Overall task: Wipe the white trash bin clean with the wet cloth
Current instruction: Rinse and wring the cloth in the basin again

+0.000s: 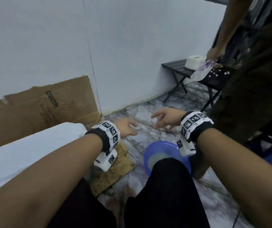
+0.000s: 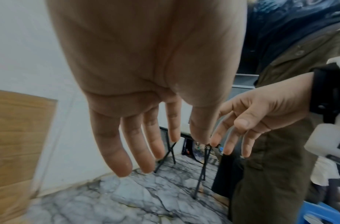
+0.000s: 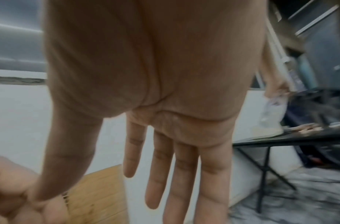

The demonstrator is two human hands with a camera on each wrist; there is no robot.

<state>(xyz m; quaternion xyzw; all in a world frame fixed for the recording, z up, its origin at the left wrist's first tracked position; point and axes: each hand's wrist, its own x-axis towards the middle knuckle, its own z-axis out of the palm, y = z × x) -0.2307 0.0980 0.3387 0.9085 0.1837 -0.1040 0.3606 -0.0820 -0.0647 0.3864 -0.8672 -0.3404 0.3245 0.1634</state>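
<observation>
Both bare hands reach out over the grey-veined marble floor, holding nothing. The left hand has its grip spread, fingers long and relaxed; the right hand is likewise loose, fingers straight and slightly parted.

The smooth white plastic trash bin with rounded corners lies on its side under the left forearm, on a flattened sheet of brown corrugated cardboard propped against the pale wall. The dark print on the cardboard is too blurred to read.

A round blue plastic basin sits on the floor below the right wrist, with cloudy water in it. I cannot tell where the wet cloth is.

Farther back, a black slatted folding tabletop carries a white rectangular tissue box.
</observation>
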